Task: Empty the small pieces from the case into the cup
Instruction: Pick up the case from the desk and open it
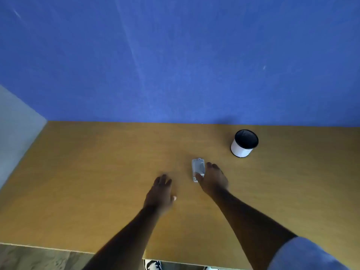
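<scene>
Head view: right hand [213, 179] spread, closing on case [198, 168]; best gripped level, carried toward cup [244, 143] beyond.

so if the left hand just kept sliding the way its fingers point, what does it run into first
Probably nothing on the table. The left hand points up and slightly right, so its line passes left of the case under the right hand and ends at the blue wall, though depth is hard to judge.

One case [198, 167]; one cup [243, 143]; two hands [160, 193] [213, 179].
</scene>
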A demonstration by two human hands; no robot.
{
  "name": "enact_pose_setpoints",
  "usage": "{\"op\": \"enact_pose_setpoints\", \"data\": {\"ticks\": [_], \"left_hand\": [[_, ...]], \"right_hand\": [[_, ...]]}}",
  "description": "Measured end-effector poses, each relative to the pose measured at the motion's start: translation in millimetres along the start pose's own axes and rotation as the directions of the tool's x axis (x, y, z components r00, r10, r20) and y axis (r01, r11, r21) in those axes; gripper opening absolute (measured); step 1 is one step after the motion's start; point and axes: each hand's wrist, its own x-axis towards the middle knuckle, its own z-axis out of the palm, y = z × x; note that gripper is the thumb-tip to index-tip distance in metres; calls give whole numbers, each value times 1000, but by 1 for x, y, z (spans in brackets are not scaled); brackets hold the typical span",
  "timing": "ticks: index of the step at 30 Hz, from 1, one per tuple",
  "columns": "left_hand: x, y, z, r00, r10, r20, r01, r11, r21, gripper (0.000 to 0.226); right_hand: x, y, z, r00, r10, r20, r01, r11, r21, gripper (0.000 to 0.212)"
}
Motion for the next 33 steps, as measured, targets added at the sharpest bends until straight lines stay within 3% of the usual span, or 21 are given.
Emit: {"op": "enact_pose_setpoints", "data": {"ticks": [5, 15, 20, 23, 25, 27, 29, 30, 32, 33], "left_hand": [[4, 0, 3, 998, -62, 23, 62, 998, 4, 72], [5, -5, 0, 1000, -14, -3, 14, 998, 61, 67], [9, -8, -5, 1000, -1, 12, 1, 999, 34, 67], [9, -5, -10, 999, -20, 36, 19, 1000, 13, 66], [12, 2, -14, 998, -62, 28, 64, 997, -53, 64], [18, 11, -16, 994, -101, -32, 92, 970, -227, 60], [25, 26, -20, 985, -156, -70, 99, 853, -512, 51], [30, 36, -23, 980, -198, -32, 122, 715, -689, 45], [35, 65, -36, 962, -196, 192, 236, 235, -943, 40], [35, 81, -40, 951, -116, 287, 287, -18, -958, 45]], "right_hand": [[11, -10, -2, 997, 55, 62, -54, 998, -14, 64], [15, -27, 2, 995, 102, -10, -102, 995, 25, 37], [20, -18, 2, 984, 177, 0, -175, 973, 151, 27], [21, -9, -9, 954, 298, 35, -291, 890, 350, 29], [20, -2, -20, 944, 325, 50, -306, 813, 494, 43], [15, 1, -30, 929, 348, 127, -336, 646, 685, 42], [7, 1, -45, 915, 327, 238, -373, 455, 808, 28], [2, 1, -54, 917, 289, 276, -376, 389, 841, 25], [-11, 1, -74, 934, 178, 311, -353, 314, 881, 23], [-18, 2, -84, 943, 127, 307, -332, 302, 894, 22]]}}
